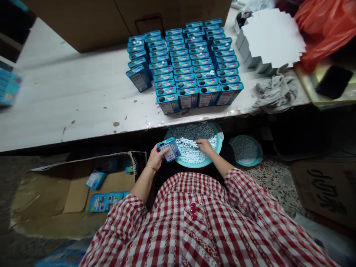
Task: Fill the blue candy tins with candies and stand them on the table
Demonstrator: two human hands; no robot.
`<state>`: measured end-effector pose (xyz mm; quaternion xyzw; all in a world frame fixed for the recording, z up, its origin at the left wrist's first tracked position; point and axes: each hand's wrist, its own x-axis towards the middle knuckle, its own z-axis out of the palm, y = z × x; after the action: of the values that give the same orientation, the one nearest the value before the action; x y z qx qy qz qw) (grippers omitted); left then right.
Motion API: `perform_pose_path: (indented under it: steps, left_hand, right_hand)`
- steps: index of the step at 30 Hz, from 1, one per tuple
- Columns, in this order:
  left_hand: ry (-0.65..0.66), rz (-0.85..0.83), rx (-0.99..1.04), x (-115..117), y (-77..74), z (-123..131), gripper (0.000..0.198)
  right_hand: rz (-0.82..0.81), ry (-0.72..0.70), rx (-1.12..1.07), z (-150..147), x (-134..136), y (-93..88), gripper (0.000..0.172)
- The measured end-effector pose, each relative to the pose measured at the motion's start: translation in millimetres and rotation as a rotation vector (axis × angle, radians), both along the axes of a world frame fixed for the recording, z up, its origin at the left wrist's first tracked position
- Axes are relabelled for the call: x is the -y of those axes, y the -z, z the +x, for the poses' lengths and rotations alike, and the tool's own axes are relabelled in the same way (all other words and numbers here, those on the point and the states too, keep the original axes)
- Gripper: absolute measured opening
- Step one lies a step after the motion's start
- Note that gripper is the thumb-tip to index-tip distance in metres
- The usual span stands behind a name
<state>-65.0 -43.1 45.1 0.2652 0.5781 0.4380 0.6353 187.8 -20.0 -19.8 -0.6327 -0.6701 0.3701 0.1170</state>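
My left hand (156, 157) grips a small blue printed box (169, 150), tilted at the left rim of a turquoise basin (220, 139). Small white pellets (191, 152) fill the basin. In among them is my right hand (205, 146), its fingers drawn together at the pellets, the fingertips partly hidden. On the white table above, similar blue boxes (187, 98) stand upright in several tight rows. Round dark spots show on their tops, and a few loose white pellets lie on some of them.
To my left, an open cardboard carton (52, 189) holds several blue boxes. A second turquoise basin (260, 151) with pellets sits on the floor at right. A white card stack (274, 37), a grey rag (276, 92) and a red plastic bag (328, 29) lie at the table's right.
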Motion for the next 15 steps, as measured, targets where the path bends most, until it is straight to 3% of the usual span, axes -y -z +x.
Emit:
perform_pose_path:
  steps: [4,9,12,15]
  left_hand:
    - [0.016,0.253,-0.232,-6.9,-1.7,1.9,0.049]
    - [0.12,0.396,-0.43,-21.3,-3.9,17.4,0.043]
    - [0.21,0.472,-0.484,-26.8,0.2,33.6,0.039]
    - [0.26,0.517,-0.493,-28.7,5.6,48.3,0.036]
  right_hand:
    - [0.036,0.008,-0.081,22.0,-2.7,-27.4,0.028]
    - [0.106,-0.036,-0.201,46.4,-4.0,-78.2,0.028]
    - [0.122,-0.134,-0.105,43.9,-7.0,-108.6,0.032]
    - [0.119,-0.258,0.139,29.5,-10.7,-135.7,0.035]
